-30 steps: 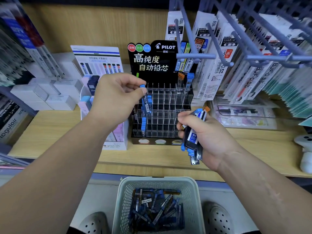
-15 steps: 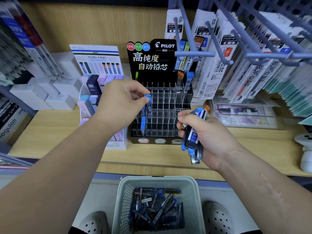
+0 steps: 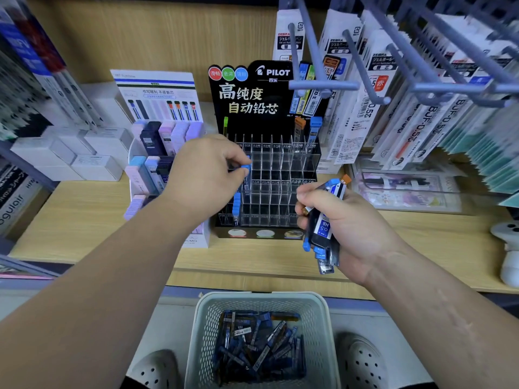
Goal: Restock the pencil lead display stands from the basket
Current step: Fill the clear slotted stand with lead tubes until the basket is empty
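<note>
Lead case (image 3: 246,167) seemingly upright, cap up, in pinch of left fingers (image 3: 230,155); right fingers (image 3: 307,196) around spare cases (image 3: 323,228).

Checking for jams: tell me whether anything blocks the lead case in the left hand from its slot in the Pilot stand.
Nothing visible does. The left hand pinches the lead case over the cells of the Pilot stand.

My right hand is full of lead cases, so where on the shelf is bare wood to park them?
Bare shelf lies in front of the white boxes left of the pastel stand, along the front edge below the Pilot stand, and right of the right hand before the clear packets. The back is crowded.
</note>
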Demonstrator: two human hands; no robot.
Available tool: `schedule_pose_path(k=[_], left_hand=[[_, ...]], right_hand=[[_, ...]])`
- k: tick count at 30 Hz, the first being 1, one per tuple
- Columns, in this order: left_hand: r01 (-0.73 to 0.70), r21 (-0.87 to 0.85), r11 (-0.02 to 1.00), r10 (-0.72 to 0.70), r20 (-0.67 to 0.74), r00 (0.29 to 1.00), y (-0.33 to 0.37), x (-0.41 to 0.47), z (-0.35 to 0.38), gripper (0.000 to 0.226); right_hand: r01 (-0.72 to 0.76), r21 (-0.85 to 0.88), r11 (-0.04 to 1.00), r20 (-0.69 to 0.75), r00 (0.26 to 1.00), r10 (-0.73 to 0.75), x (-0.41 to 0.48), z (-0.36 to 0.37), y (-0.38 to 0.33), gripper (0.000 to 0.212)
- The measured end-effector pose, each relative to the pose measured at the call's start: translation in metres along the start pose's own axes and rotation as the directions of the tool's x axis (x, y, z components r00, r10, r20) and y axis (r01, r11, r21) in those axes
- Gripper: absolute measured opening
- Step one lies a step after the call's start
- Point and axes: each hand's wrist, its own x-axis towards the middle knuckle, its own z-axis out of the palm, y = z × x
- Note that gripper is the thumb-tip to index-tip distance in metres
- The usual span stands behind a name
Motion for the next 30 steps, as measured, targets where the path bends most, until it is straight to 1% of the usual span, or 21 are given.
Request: schedule_pose_path(k=[2,6,12,14,16,17,18,19,21,22,24,28,30], left_hand=[[-0.027,0.048,0.998,0.028,-0.016,0.999,0.000,-0.001,0.005,0.009],[-0.024,0.119,0.993,0.027,-0.025,0.999,0.002,-0.001,0.009,0.011],[0.005,0.160,0.987,-0.004,-0.003,1.000,0.002,0.000,0.007,0.014],[0.015,0.081,0.997,-0.014,-0.004,1.000,0.005,0.000,0.005,0.011],[0.066,-0.136,0.989,-0.060,0.042,0.997,0.015,-0.001,0.001,0.006],[0.121,-0.270,0.955,-0.095,0.108,0.990,0.021,-0.002,-0.001,0.006],[0.199,-0.383,0.902,-0.128,0.204,0.971,0.028,-0.004,-0.002,0.009],[0.278,-0.450,0.849,-0.143,0.311,0.940,0.033,-0.006,-0.003,0.012],[0.363,-0.497,0.788,-0.102,0.477,0.873,0.038,-0.012,-0.002,0.017],[0.378,-0.517,0.768,-0.072,0.517,0.853,0.038,-0.014,-0.001,0.019],[0.389,-0.557,0.734,-0.042,0.534,0.845,0.036,-0.017,0.002,0.021],[0.380,-0.630,0.678,-0.018,0.502,0.865,0.035,-0.016,0.001,0.017],[0.363,-0.639,0.678,-0.009,0.487,0.873,0.035,-0.016,0.001,0.013]], right_hand=[[-0.001,-0.003,1.000,0.009,1.000,0.001,0.000,0.000,0.000,0.010],[-0.014,0.004,1.000,0.047,0.999,0.014,-0.001,0.001,-0.001,0.012],[-0.045,0.077,0.996,0.123,0.992,0.035,-0.001,-0.001,-0.003,0.011],[-0.067,0.122,0.990,0.163,0.985,0.046,-0.002,-0.002,-0.003,0.011],[-0.087,0.172,0.981,0.212,0.976,0.049,-0.003,-0.002,-0.005,0.009],[-0.094,0.197,0.976,0.232,0.972,0.047,-0.003,-0.002,-0.005,0.009],[-0.098,0.216,0.971,0.243,0.969,0.044,-0.004,-0.002,-0.006,0.010],[-0.099,0.228,0.969,0.250,0.967,0.040,-0.004,-0.002,-0.007,0.009],[-0.093,0.233,0.968,0.266,0.964,0.029,-0.005,-0.001,-0.007,0.008],[-0.091,0.233,0.968,0.279,0.960,0.023,-0.005,-0.001,-0.007,0.008],[-0.090,0.240,0.966,0.292,0.956,0.017,-0.005,0.000,-0.007,0.008],[-0.087,0.246,0.965,0.278,0.960,0.016,-0.006,-0.001,-0.008,0.008],[-0.084,0.231,0.969,0.267,0.964,0.020,-0.005,-0.002,-0.008,0.008]])
